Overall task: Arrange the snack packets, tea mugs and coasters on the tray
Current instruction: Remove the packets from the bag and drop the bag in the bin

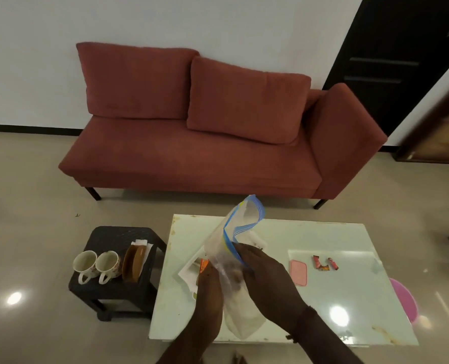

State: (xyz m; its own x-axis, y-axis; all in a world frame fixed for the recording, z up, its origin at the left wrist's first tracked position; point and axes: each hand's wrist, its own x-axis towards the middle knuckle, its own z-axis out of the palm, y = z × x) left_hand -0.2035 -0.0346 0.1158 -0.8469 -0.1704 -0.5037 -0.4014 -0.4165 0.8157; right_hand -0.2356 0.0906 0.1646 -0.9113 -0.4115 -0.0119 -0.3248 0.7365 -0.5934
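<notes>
Presently: left hand (209, 287) and right hand (266, 275) both pinching zip-top bag (240, 248), mouth up; tea mugs (96, 264) well left on stool (118, 258), nearer left hand.

Free room and obstacles, reckoned from the two-handed grip on the clear zip bag (233, 261):
- Beneath and left of the grip: white packet (189, 271), lying flat on the counter (349, 316).
- Right of the grip: bare glass strip, then pink coaster (298, 272) and small red wrappers (325, 264) on a clear tray (359, 254).
- Beyond the grip: open counter to its far edge.
- Far left, off the counter: dark stool (118, 285) crowded with two mugs (97, 265) and brown holder (134, 262).
</notes>
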